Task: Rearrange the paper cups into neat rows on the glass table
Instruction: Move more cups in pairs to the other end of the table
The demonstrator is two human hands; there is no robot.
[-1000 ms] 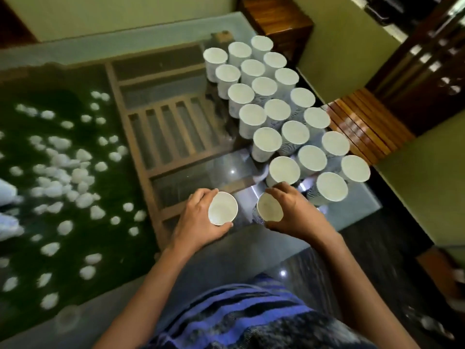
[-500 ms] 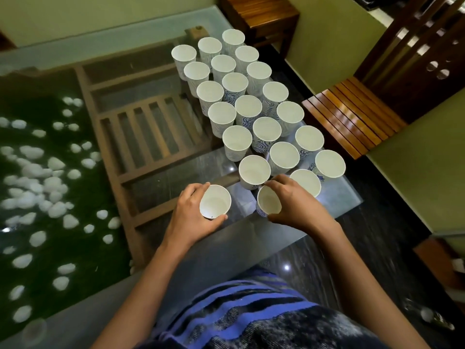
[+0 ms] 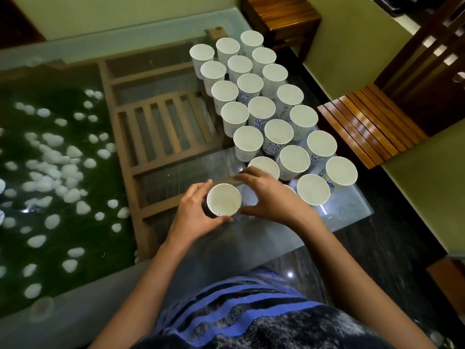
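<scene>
Three diagonal rows of paper cups (image 3: 261, 109) run from top centre toward the lower right of the glass table (image 3: 347, 210). Half a second earlier each hand held one cup. The right hand (image 3: 271, 197) has since let go. The released cup (image 3: 290, 189) stands at the near end of the leftmost row, with only a sliver of rim showing behind the knuckles. That hand now arches, loosened and grasping nothing, just right of the last loose cup (image 3: 223, 200), which the left hand (image 3: 193, 217) clasps at centre frame. Judged so, one placement remains.
</scene>
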